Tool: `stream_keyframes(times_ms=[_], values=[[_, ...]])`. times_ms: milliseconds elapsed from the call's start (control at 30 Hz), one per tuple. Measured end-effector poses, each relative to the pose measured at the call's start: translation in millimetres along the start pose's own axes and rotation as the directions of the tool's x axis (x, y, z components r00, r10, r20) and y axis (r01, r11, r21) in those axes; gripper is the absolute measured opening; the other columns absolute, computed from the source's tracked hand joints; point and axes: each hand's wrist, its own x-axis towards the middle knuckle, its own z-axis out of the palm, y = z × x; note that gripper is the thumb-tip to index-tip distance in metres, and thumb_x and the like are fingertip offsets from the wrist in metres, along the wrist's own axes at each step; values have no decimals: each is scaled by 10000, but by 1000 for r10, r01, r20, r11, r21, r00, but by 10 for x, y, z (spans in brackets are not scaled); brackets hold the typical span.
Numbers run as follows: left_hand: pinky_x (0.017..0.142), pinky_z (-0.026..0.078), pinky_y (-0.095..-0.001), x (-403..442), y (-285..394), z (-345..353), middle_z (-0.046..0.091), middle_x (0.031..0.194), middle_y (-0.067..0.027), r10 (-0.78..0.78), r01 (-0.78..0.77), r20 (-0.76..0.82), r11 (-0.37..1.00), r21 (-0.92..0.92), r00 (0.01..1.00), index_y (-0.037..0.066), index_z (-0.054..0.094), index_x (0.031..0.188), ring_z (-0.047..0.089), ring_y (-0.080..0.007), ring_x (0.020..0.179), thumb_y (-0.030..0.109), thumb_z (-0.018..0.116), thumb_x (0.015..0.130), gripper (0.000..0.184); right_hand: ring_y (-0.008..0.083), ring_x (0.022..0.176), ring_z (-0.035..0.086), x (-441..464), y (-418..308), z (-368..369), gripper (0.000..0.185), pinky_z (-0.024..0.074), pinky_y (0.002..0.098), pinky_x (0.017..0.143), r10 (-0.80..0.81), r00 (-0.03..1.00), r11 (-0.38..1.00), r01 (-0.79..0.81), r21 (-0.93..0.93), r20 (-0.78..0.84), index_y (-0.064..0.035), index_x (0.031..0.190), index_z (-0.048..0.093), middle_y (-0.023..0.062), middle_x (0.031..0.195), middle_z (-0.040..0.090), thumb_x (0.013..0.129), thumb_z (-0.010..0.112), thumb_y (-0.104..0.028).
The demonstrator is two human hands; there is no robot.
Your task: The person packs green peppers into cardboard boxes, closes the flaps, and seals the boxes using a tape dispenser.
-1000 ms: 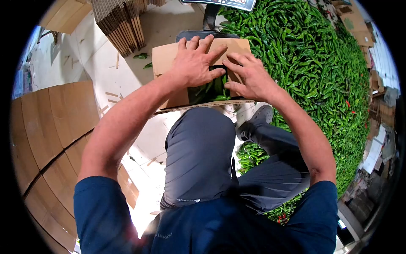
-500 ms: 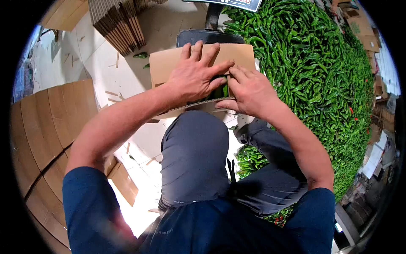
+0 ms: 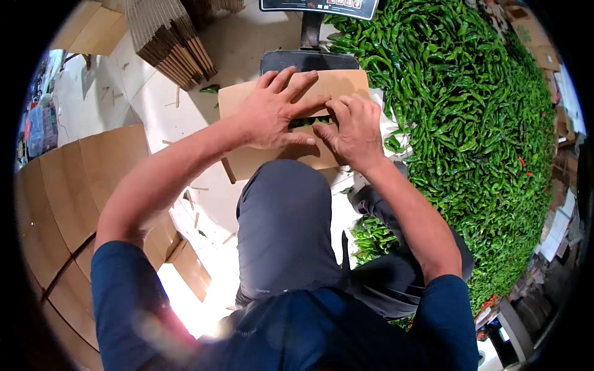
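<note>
The left grip [image 3: 278,111] lies palm down on a cardboard box [image 3: 339,85], its fingers spread wide and nothing held between them. The right grip [image 3: 356,128] is on the same box, at the right side of the left grip, with fingers bent at the edge of the flaps; whether they pinch the cardboard, I am not able to see.

So the box is directly under both grips. The two long flaps lean over it, and in the narrow gap between them, under the space between the grips, some green peppers [image 3: 302,123] are visible.

Just beyond the grips, behind the box, there is a dark platform [image 3: 309,60], and farther away a display panel [image 3: 334,6]. To the right of the right grip, a large pepper heap [image 3: 470,123] covers the floor [image 3: 213,151]. Far to the left of the left grip stands cardboard [image 3: 80,185], and ahead on the left, a stack of folded cartons [image 3: 170,46]. Nearer to the body than the grips, a grey-trousered knee [image 3: 284,210] is close against the box.
</note>
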Motion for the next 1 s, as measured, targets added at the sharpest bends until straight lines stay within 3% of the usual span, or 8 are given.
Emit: stream_keyframes(times_ms=[67, 233, 467, 600, 700, 733, 800, 1000], values=[[1213, 187, -564, -83, 96, 44, 276, 1657, -138, -6, 6, -2, 994, 113, 1000, 353, 344, 1585, 253, -432, 1502, 757, 339, 971, 735, 307, 1096, 537, -5, 0, -39, 400, 357, 506, 1007, 5, 1000, 1000, -5, 27, 16, -136, 1126, 631, 80, 1133, 583, 887, 706, -448], [1196, 181, -589, -455, 208, 35, 294, 1615, -244, -299, 308, -71, 918, 250, 951, 331, 335, 1590, 289, -452, 1478, 774, 295, 965, 767, 336, 1122, 538, -43, 68, 18, 319, 346, 502, 1028, 56, 998, 994, -54, 95, -11, -127, 1110, 652, 96, 1123, 612, 920, 686, -380], [1188, 192, -570, -463, 34, 131, 337, 1587, -247, -248, 282, -167, 931, 232, 954, 342, 385, 1567, 342, -448, 1426, 764, 311, 967, 737, 386, 1370, 424, 113, 92, 135, 552, 296, 525, 1126, 191, 977, 976, -199, -83, -96, -29, 1345, 569, 187, 1443, 517, 984, 573, -448], [1180, 214, -545, -481, 67, 120, 366, 1573, -228, -243, 285, -208, 936, 206, 947, 370, 429, 1541, 369, -424, 1405, 692, 334, 1004, 633, 387, 1410, 399, 155, 43, 89, 587, 346, 540, 1114, 270, 963, 961, -268, -64, 17, -30, 1430, 515, 194, 1492, 479, 993, 543, -421], [1172, 221, -530, -458, 4, 143, 427, 1514, -203, -248, 289, -249, 947, 141, 936, 373, 464, 1517, 407, -388, 1369, 598, 382, 1026, 546, 392, 1415, 392, 466, -119, -200, 601, 385, 544, 1099, 376, 870, 904, -268, -334, 319, -34, 1444, 504, 199, 1517, 452, 985, 545, -420], [1167, 225, -527, -455, 3, 144, 442, 1498, -197, -254, 290, -249, 950, 120, 935, 369, 471, 1513, 419, -380, 1357, 581, 392, 1029, 535, 393, 1402, 409, 460, -81, -107, 610, 396, 541, 1095, 386, 903, 895, -316, -313, 191, -34, 1445, 503, 201, 1522, 447, 981, 546, -427], [1154, 239, -518, -424, 71, 111, 477, 1456, -184, -328, 352, -231, 933, 71, 916, 319, 503, 1491, 439, -360, 1330, 551, 414, 1026, 527, 396, 1376, 443, 436, 64, 205, 628, 418, 533, 1086, 407, 911, 875, -411, -256, -72, -34, 1448, 501, 205, 1531, 436, 974, 549, -442], [1089, 300, -500, -11, 203, 303, 600, 1262, -176, -585, 609, -389, 790, -73, 712, 134, 623, 1292, 516, -333, 1241, 525, 500, 980, 515, 500, 1315, 480, 536, 167, 93, 709, 410, 533, 1109, 443, 865, 896, -437, -81, 237, -50, 1497, 443, 228, 1546, 409, 959, 533, -502]])
